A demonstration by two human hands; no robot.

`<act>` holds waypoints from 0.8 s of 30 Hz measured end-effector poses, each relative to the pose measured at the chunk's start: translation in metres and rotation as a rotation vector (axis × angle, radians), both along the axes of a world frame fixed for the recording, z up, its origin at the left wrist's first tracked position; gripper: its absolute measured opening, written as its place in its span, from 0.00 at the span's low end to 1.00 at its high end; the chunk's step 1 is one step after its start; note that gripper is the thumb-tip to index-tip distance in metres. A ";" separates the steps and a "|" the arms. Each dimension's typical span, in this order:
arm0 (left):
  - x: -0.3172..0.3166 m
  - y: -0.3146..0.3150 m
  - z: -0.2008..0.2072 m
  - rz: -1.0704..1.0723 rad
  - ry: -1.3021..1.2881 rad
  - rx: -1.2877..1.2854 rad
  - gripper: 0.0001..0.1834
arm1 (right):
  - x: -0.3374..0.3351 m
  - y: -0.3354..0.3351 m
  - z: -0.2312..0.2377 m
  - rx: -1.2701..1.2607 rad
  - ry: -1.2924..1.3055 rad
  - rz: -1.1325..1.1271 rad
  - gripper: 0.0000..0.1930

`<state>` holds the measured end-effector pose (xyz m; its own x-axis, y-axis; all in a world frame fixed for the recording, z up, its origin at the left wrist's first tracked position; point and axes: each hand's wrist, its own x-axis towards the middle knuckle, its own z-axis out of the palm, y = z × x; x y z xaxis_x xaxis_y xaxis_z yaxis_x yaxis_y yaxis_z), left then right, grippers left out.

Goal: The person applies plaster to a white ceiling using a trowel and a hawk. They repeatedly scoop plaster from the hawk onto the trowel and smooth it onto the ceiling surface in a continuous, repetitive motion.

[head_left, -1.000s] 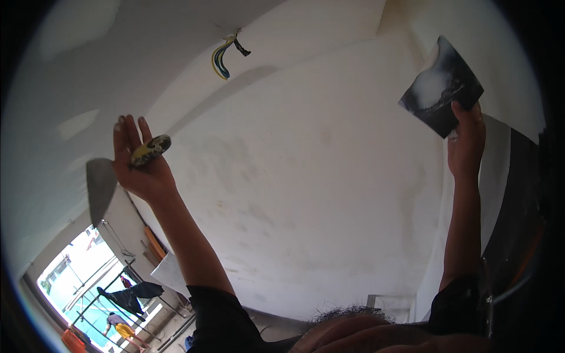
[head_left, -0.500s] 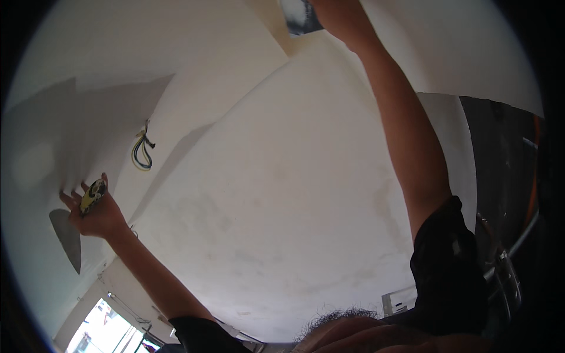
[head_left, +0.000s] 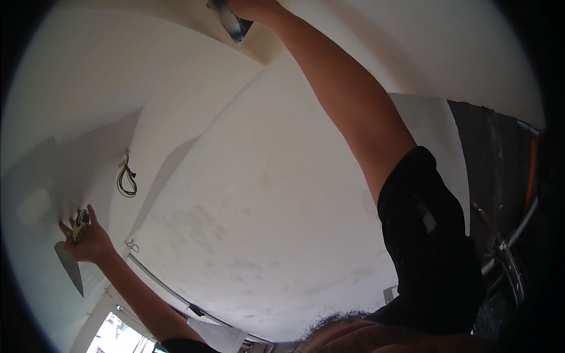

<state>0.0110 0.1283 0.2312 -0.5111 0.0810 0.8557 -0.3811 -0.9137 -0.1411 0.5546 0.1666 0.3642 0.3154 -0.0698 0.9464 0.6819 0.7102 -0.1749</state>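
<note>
My left hand [head_left: 88, 241] is raised at the far left beside the pale wall. It grips a putty knife with a yellow-and-black handle [head_left: 82, 226]; some fingers stretch toward the wall, and the grey blade [head_left: 70, 267] shows below the hand. At the top edge, my right hand [head_left: 253, 8] is closed on a flat, shiny dark-grey scraper-like piece [head_left: 236, 26] with pale smears. This piece lies against or close to the beige-tinted surface near a corner edge. The frame cuts off part of my right hand and the piece, so its exact kind is unclear.
A loop of loose wires [head_left: 126, 181] hangs from the wall near my left hand. A large pale patchy panel [head_left: 265, 194] spans the middle. At right, a dark opening [head_left: 500, 159] shows pipes and an orange line. A bright window [head_left: 120, 335] stands lower left.
My right hand and its flat piece have moved left along the upper surface. In the picture, my left hand with the putty knife and the wires sit lower, as the view has shifted.
</note>
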 end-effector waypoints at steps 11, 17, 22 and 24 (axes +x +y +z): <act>-0.024 0.012 0.006 -0.037 0.022 -0.011 0.33 | -0.002 0.018 0.035 -0.105 -0.049 -0.071 0.19; -0.005 0.008 -0.002 0.004 0.074 -0.017 0.37 | -0.007 0.013 0.024 -0.182 -0.045 -0.038 0.20; -0.006 0.008 -0.001 0.040 0.045 -0.067 0.43 | -0.005 0.012 0.030 -0.221 -0.089 -0.069 0.21; -0.005 0.011 0.001 0.040 0.047 -0.070 0.42 | 0.001 0.028 0.038 -0.181 -0.133 -0.098 0.21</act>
